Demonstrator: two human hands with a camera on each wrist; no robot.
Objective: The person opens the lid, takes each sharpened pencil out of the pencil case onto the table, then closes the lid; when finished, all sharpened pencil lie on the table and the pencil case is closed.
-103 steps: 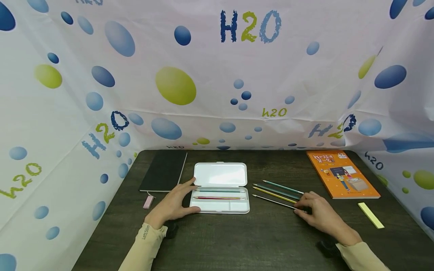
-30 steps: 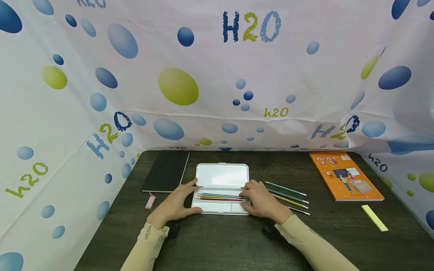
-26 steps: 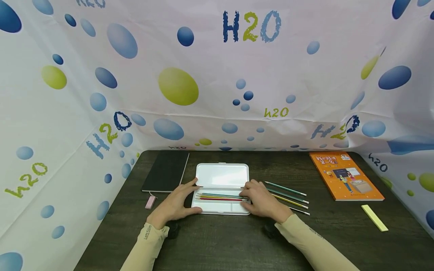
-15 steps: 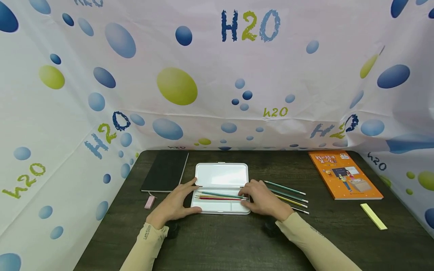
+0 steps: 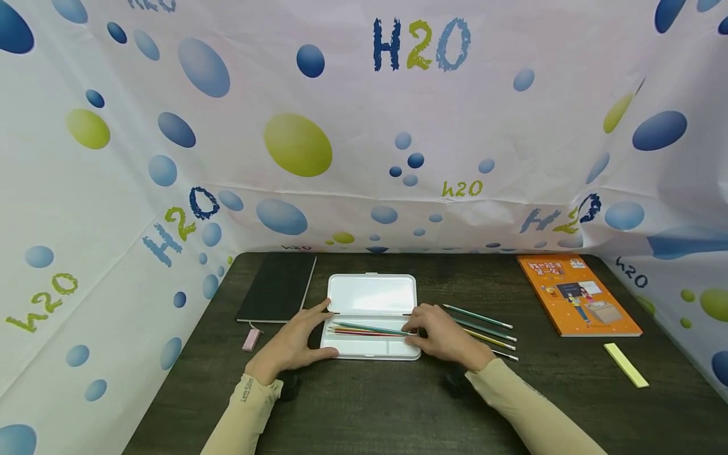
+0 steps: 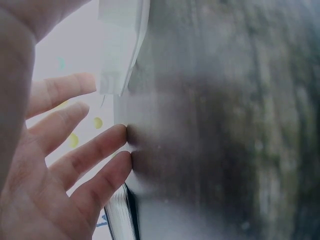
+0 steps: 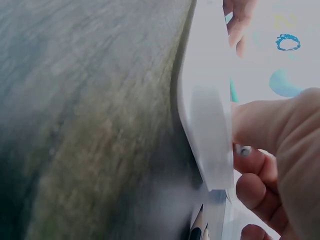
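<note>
An open white pencil case (image 5: 364, 350) lies on the dark table, its lid (image 5: 372, 293) tipped back. My left hand (image 5: 290, 344) is at its left side, fingers extended, thumb by the front corner. In the left wrist view, two fingertips of that hand touch the table. My right hand (image 5: 440, 335) reaches over the case's right end and pinches a green pencil (image 5: 372, 328) near its end. A silver pencil end (image 7: 243, 150) shows between thumb and finger in the right wrist view. Red and yellow pencils lie under the green one, partly covered.
Several pencils (image 5: 483, 316) lie fanned on the table right of the case, partly behind my right hand. A black notebook (image 5: 277, 287) and a pink eraser-like tag (image 5: 251, 340) are at left. An orange book (image 5: 580, 296) and a yellow strip (image 5: 626, 365) are at right.
My right hand has come from the pencils on the right to the case, where more pencils now lie. Lately the green pencil has slanted across the others. My left hand stays put.
</note>
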